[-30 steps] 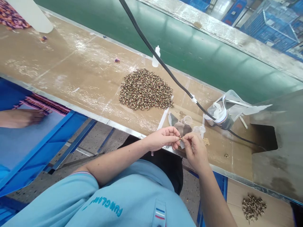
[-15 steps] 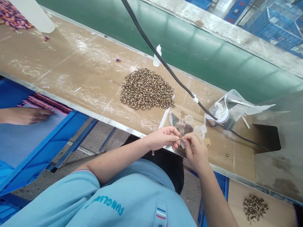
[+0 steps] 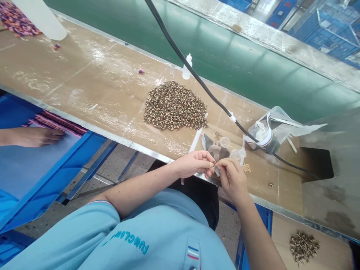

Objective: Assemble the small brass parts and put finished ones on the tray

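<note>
My left hand and my right hand meet at the table's front edge, fingertips pinched together. Between them is a tiny yellowish and dark piece, gripped from both sides; its exact kind is too small to make out. Just beyond the fingers lie a clear round dish, dark and brownish flat pieces and a little heap of pale beads. Farther back is a large pile of small brown and cream curled pieces.
A white squeeze bottle stands behind the pile. A black cable crosses above the table to a clear plastic box. Another person's hand rests over a blue bin at left. A smaller pile lies lower right.
Both hands keep nearly the same pose, pinched on the tiny piece. The whole view has shifted very slightly.
</note>
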A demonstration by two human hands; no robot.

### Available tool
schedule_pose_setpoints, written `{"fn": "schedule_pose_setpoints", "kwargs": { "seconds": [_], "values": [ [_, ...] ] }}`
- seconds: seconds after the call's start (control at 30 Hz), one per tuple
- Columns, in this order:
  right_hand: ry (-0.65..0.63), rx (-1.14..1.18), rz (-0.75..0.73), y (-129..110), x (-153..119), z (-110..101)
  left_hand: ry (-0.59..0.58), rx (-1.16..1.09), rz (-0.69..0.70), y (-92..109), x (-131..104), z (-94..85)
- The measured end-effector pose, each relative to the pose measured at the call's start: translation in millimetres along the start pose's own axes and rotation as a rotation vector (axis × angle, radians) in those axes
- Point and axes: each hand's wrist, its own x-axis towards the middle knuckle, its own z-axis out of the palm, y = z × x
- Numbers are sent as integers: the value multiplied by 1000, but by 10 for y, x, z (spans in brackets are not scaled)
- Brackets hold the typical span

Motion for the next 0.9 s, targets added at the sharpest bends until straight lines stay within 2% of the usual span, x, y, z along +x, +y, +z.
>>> {"fn": "schedule_pose_setpoints", "kwargs": {
  "seconds": [0.43,0.67,0.9],
  "values": [
    [14,-27,38,-25,-7,-21,-18,-13,19,-4,4,4],
    [28,-7,111,-59,-4,-33,-16,0,22,-8,-2,9],
    [-10,31,156,-65,11,-23,-2,14,21,-12,2,13]
  ]
}}
